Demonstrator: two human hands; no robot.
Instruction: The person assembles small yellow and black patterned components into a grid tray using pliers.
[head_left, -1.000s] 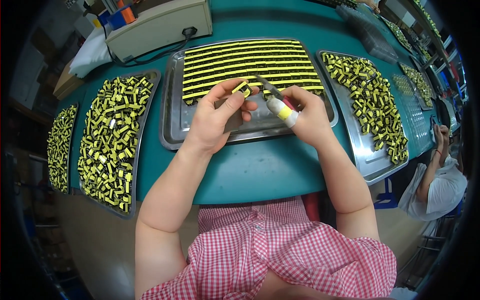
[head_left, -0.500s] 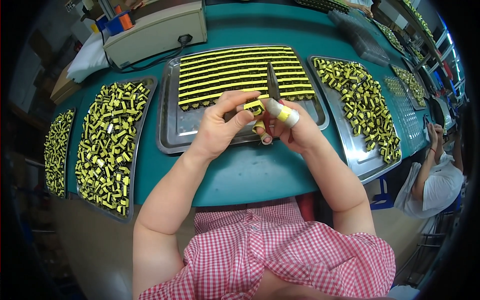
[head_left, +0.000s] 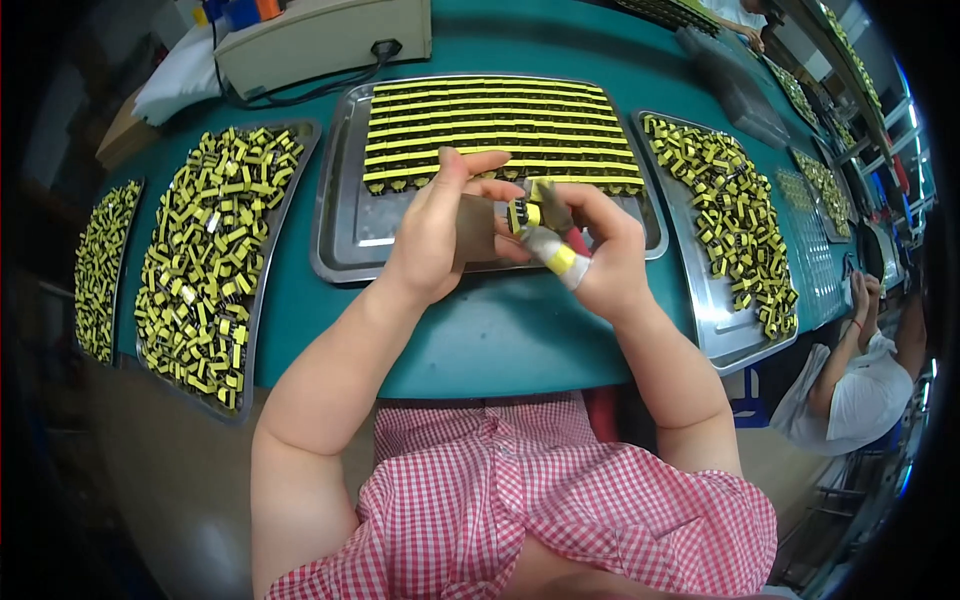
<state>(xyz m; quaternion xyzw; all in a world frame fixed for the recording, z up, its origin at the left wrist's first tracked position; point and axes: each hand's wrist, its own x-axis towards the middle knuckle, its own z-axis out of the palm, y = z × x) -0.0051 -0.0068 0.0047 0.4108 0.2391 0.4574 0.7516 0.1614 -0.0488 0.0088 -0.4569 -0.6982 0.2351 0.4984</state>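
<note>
Over the near edge of the middle tray, my right hand (head_left: 607,250) pinches a small yellow-taped transformer (head_left: 519,215) between its taped thumb and fingers. Its black side with a row of pins faces left. A red handle of the pliers (head_left: 577,241) shows inside the same hand; their jaws cannot be made out. My left hand (head_left: 430,235) is open just left of the transformer, fingers stretched toward it, and a dark brownish patch covers part of the palm side. Beneath and beyond both hands, the metal tray (head_left: 340,235) carries neat rows of transformers (head_left: 500,125).
Trays of loose transformers stand at left (head_left: 205,270), far left (head_left: 103,270) and right (head_left: 715,220). A beige box-shaped device (head_left: 320,48) with a black cable is at the back left. A co-worker (head_left: 850,385) sits at the right, near clear plastic trays (head_left: 735,90).
The transformer has passed from my left fingers to my right hand and turned. My left hand has opened. The pliers' jaws, upright before, no longer show clearly. The view has shifted slightly.
</note>
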